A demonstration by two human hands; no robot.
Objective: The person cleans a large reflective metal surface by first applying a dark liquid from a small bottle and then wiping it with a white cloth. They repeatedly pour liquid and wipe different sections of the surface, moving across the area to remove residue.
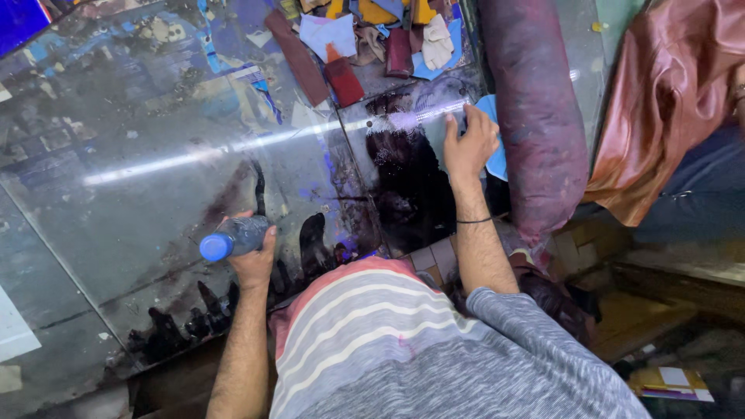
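**On the glass top: bottle in one hand, blue piece under the other**

At the near edge of the glass table [140, 178], the left hand [254, 256] is wrapped tight round a dark bottle [244, 235] w/ a blue cap [216, 247]. Bottle lies near level, cap pointing left, just above the stained glass, prob. so it's kept handy w/o spilling. The right hand [468, 147] presses flat, fingers spread, on a blue piece [493, 147] at the far right of the glass; not gripping, just pinning it.

Dark dye patch [411, 186] sits betw. the hands, touching the right one. A purple-stained roll [537, 116] lies just beside the right hand and blocks that side. Scraps [365, 39] crowd the far edge. Open glass lies to the left & middle; near edge is close to the person's striped shirt [372, 326].
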